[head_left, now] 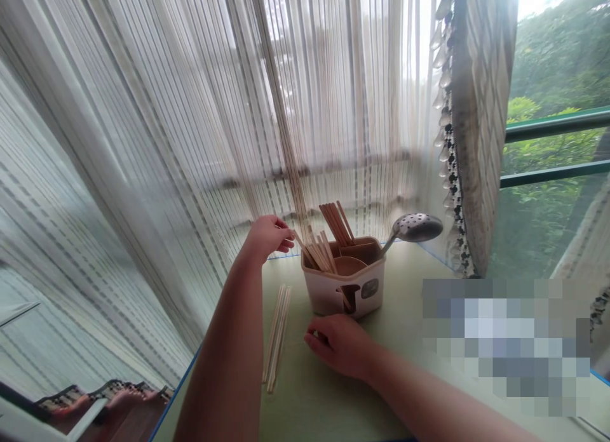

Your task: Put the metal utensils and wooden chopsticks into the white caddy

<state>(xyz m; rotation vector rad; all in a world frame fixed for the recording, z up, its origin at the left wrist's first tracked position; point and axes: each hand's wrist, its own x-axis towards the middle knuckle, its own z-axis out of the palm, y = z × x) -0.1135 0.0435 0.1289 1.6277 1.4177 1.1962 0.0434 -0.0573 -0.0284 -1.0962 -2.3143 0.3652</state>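
A white utensil caddy [320, 294] with a beige rim and compartments stands on the table. Pale chopsticks [320, 254] lean in its left compartment, and darker brown chopsticks [336, 223] rise from the back one. My left hand [272, 234] is at the caddy's left corner, fingers pinched on the upper end of one pale chopstick [301, 244] that slants into the caddy. In front of the caddy, my right hand [337, 343] rests loosely curled near the table, with nothing visible in it. Several pale chopsticks [277, 337] lie side by side between my forearms.
A metal slotted spoon [418, 227] sticks out past the caddy's right side. The pale table [405, 391] has a blue edge. Sheer striped curtains [190, 112] hang behind it, and a window [555, 143] is at right. A blurred, pixelated patch covers part of the table's right side.
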